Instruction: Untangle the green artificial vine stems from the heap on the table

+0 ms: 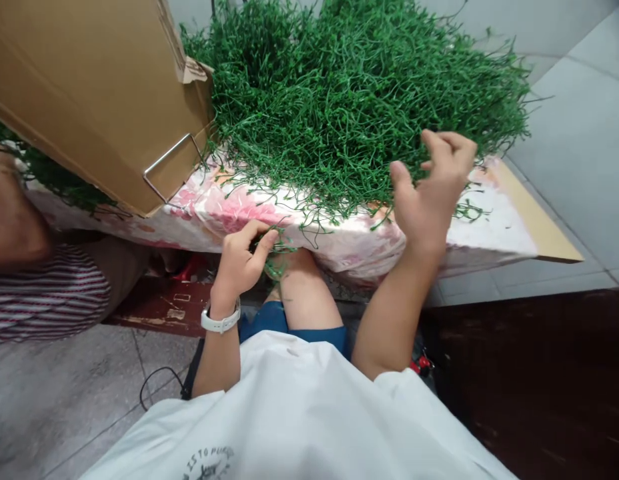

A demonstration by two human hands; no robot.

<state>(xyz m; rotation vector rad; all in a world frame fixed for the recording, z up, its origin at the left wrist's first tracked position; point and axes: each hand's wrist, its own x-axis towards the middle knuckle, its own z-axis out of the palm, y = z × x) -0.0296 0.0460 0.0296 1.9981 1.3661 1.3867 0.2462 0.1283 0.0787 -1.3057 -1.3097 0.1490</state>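
A big heap of thin, curly green stems [339, 100], many with small bud-like tips, lies on a flower-patterned cloth [249, 203]. At the near edge of the cloth, my left hand [242, 261], with a white watch on its wrist, is closed on a small bunch of green stems [275, 260] above my knee. My right hand [432, 193] is over the front right part of the heap. Its fingers are half bent and the thumb stands apart, with nothing visible between them.
On the left a large cardboard box [99, 93] stands on the cloth, with a bent metal wire stand [169, 159] at its lower corner. Another person's arm [14, 213] is at the far left. A bare board edge [537, 213] sticks out at right.
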